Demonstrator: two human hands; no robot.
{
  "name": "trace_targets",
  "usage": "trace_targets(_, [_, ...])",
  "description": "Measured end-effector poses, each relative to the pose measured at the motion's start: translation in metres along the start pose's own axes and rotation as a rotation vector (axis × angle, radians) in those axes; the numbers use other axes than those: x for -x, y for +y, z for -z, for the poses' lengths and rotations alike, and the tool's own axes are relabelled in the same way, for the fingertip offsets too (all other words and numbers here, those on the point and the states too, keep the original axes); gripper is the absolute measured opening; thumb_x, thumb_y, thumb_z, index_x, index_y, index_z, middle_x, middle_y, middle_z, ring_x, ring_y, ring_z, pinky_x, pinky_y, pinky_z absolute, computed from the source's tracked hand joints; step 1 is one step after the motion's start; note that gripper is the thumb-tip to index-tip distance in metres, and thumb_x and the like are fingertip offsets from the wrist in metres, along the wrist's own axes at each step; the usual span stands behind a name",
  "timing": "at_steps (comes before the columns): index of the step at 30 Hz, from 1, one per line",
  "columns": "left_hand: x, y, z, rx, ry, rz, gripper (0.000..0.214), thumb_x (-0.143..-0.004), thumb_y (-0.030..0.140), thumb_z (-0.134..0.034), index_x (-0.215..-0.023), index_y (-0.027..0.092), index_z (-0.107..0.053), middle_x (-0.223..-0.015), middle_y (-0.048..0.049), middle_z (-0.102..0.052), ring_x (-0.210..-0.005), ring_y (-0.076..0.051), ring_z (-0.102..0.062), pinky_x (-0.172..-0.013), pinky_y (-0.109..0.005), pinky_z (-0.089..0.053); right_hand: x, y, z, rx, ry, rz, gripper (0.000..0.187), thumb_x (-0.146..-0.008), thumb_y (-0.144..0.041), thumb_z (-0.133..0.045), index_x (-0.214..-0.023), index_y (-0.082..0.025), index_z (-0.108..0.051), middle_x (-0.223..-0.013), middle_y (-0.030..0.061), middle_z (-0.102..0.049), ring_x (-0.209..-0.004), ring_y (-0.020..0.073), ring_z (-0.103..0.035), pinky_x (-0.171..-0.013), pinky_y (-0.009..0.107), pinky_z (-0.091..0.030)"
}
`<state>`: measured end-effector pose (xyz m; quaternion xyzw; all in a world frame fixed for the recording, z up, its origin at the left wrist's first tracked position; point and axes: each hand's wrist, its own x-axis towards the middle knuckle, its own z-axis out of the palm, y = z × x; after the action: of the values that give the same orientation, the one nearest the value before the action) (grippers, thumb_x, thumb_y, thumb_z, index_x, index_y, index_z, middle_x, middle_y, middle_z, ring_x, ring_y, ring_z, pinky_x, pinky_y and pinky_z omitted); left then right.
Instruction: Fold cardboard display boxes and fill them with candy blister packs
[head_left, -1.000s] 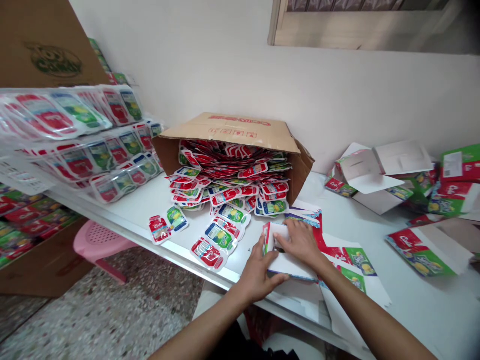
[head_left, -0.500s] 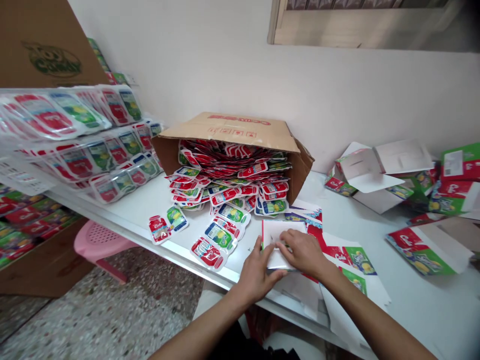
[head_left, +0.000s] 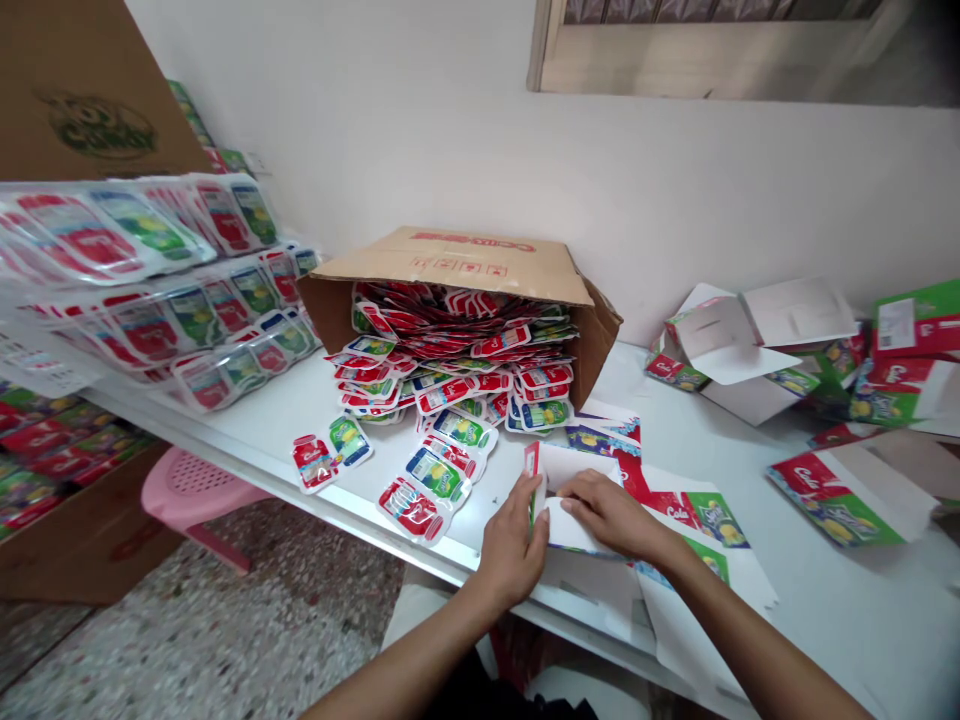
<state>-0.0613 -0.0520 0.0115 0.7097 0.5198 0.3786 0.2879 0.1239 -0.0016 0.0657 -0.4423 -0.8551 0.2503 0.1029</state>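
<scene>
At the near edge of the white table (head_left: 270,430), mid-frame and slightly right, I've got the small printed box (head_left: 574,535) between both hands, open, pale inner faces up. Left hand (head_left: 514,550): narrow, fingers along the red-and-green left end, thumb at the near corner, so I log it as holding the box. Right hand (head_left: 611,510): half curled over the box's inside, fingertips and thumb bunched near the middle by the near white panel. Pinching or only pressing? Can't tell; the fingers hide the contact.

Step in hand, my judgement: shaping the box, tucking or folding a panel while the left steadies the end. Next move, as I read it, calls for the left to keep that end square and the right to seat the panel without crushing thin card.

Quick scene tags: flat card blanks (head_left: 679,507) overlap just right of the box, partly under my right forearm. Brown carton (head_left: 450,258) lies behind, mouth toward me, sachets (head_left: 442,390) spilling out. Sachet strip (head_left: 435,475) just left of the box, not touched by either hand; loose sachet pair (head_left: 313,462) further left. Open boxes (head_left: 832,510) are heaped at far right, well apart from both hands.
</scene>
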Motion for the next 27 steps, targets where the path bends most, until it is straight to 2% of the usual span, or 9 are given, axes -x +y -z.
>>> trace_targets(3, [-0.008,0.003,0.000,0.036,0.066,0.032,0.034,-0.092,0.031,-0.042,-0.126,0.024,-0.044,-0.129,-0.0085,-0.052,-0.123,-0.022,-0.048,-0.104,-0.041,-0.039,-0.002,0.000,0.001,0.003,-0.056,-0.001,0.028,-0.093,-0.031,-0.041,-0.096,-0.019,-0.067,-0.090,0.0060,-0.066,-0.088,0.0191,-0.056,-0.082,0.030,-0.040])
trace_targets(7, [-0.023,0.003,-0.004,0.147,0.118,0.133,0.039,-0.090,0.033,-0.047,-0.126,0.020,-0.042,-0.125,-0.0102,-0.054,-0.119,-0.023,-0.050,-0.102,-0.042,-0.039,-0.005,-0.001,-0.003,0.044,-0.089,-0.030,0.027,-0.091,-0.028,-0.043,-0.097,-0.019,-0.068,-0.092,0.0069,-0.067,-0.091,0.0203,-0.057,-0.084,0.031,-0.040])
trace_targets(11, [-0.029,-0.002,-0.008,0.236,0.071,0.192,0.048,-0.094,0.041,-0.037,-0.137,0.018,-0.035,-0.139,-0.0119,-0.045,-0.131,-0.023,-0.038,-0.110,-0.043,-0.030,-0.002,0.000,-0.007,0.033,-0.003,-0.038,0.028,-0.092,-0.024,-0.040,-0.108,-0.019,-0.062,-0.098,0.0066,-0.065,-0.093,0.0185,-0.057,-0.082,0.028,-0.041])
trace_targets(14, [-0.026,-0.005,-0.010,0.264,0.048,0.217,0.053,-0.096,0.044,-0.031,-0.143,0.020,-0.029,-0.146,-0.0100,-0.038,-0.136,-0.022,-0.032,-0.113,-0.042,-0.025,0.001,-0.001,-0.006,0.144,0.075,-0.060,0.029,-0.094,-0.026,-0.035,-0.102,-0.018,-0.062,-0.100,0.0086,-0.060,-0.089,0.0178,-0.056,-0.077,0.027,-0.040])
trace_targets(18, [-0.023,-0.007,-0.010,0.273,0.052,0.221,0.055,-0.096,0.046,-0.030,-0.145,0.022,-0.026,-0.148,-0.0076,-0.036,-0.137,-0.022,-0.032,-0.114,-0.041,-0.023,-0.001,-0.008,0.003,0.367,-0.019,-0.078,0.032,-0.095,-0.029,-0.034,-0.091,-0.018,-0.064,-0.090,0.0085,-0.061,-0.087,0.0207,-0.055,-0.078,0.031,-0.036])
trace_targets(21, [-0.023,-0.007,-0.010,0.268,0.054,0.232,0.056,-0.095,0.047,-0.031,-0.145,0.020,-0.027,-0.147,-0.0093,-0.036,-0.136,-0.023,-0.032,-0.114,-0.042,-0.023,-0.002,-0.017,0.009,0.385,-0.094,-0.124,0.034,-0.095,-0.034,-0.033,-0.094,-0.019,-0.064,-0.088,0.0080,-0.063,-0.085,0.0209,-0.057,-0.075,0.031,-0.035])
trace_targets(24, [-0.022,-0.008,-0.010,0.262,0.052,0.229,0.057,-0.095,0.048,-0.031,-0.144,0.019,-0.027,-0.146,-0.0109,-0.037,-0.136,-0.023,-0.032,-0.114,-0.042,-0.024,-0.001,-0.024,0.011,0.400,-0.113,-0.248,0.036,-0.093,-0.041,-0.035,-0.097,-0.019,-0.063,-0.093,0.0090,-0.063,-0.080,0.0219,-0.060,-0.067,0.030,-0.034])
trace_targets(27, [-0.021,-0.006,-0.011,0.261,0.058,0.230,0.057,-0.095,0.048,-0.030,-0.144,0.018,-0.028,-0.145,-0.0118,-0.039,-0.135,-0.023,-0.033,-0.113,-0.042,-0.025,0.000,-0.028,0.010,0.389,-0.134,-0.321,0.038,-0.090,-0.047,-0.038,-0.101,-0.019,-0.061,-0.097,0.0102,-0.062,-0.080,0.0246,-0.061,-0.065,0.031,-0.033])
